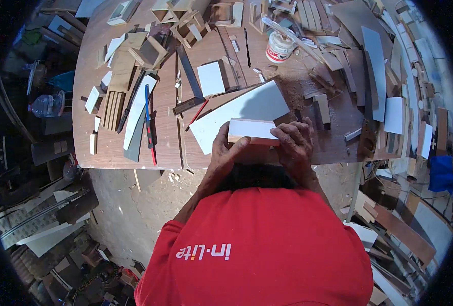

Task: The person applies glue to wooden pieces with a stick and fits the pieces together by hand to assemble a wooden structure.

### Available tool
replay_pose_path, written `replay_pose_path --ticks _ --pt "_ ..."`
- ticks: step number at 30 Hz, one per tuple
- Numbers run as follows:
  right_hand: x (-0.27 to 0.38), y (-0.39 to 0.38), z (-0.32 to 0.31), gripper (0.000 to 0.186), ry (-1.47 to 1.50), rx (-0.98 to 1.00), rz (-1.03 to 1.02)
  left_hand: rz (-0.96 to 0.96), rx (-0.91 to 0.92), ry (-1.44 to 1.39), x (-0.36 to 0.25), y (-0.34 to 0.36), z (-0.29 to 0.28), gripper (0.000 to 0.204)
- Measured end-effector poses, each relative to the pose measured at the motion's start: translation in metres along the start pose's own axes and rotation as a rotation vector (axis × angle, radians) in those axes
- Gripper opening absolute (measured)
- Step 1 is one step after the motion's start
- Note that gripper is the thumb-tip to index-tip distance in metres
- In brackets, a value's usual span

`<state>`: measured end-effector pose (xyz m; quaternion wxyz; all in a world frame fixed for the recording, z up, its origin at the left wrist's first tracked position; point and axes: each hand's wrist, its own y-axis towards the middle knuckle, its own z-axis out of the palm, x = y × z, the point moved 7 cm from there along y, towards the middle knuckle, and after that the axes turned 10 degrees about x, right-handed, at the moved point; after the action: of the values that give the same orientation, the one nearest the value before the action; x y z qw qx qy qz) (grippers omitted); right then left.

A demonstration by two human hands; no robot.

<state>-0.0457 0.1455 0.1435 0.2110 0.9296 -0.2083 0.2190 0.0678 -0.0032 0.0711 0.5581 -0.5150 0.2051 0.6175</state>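
Observation:
Near the table's front edge, a small wooden box-like piece [252, 128] with a white top face and brown wooden side is held level between my two hands. My left hand [223, 148] grips its left end, with the thumb along the near side. The fingers of my right hand [295, 144] close on its right end. Beyond and partly under my hands lies a large white board [242, 108]. A red pencil [198, 114] rests by its left edge, and a try square [188, 74] lies farther back next to a white rectangular panel [211, 79].
A white tub [280, 47] with a stick across it stands at the back right. Small wooden boxes [190, 28] crowd the far side. A blue-and-red pen-like tool [148, 122] lies at left on a white strip. Wood offcuts [322, 108] lie at right.

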Motion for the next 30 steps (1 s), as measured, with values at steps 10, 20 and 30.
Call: replay_pose_path --ticks 10,20,30 --pt "-0.044 0.013 0.034 0.033 0.028 0.057 0.13 -0.173 0.017 0.234 -0.004 0.057 -0.018 0.072" --pt "-0.062 0.016 0.051 0.04 -0.058 0.112 0.205 -0.111 -0.155 0.762 -0.014 0.079 -0.023 0.093" --pt "-0.048 0.031 0.039 0.03 -0.029 -0.001 0.15 0.284 -0.244 0.992 0.017 0.066 -0.022 0.096"
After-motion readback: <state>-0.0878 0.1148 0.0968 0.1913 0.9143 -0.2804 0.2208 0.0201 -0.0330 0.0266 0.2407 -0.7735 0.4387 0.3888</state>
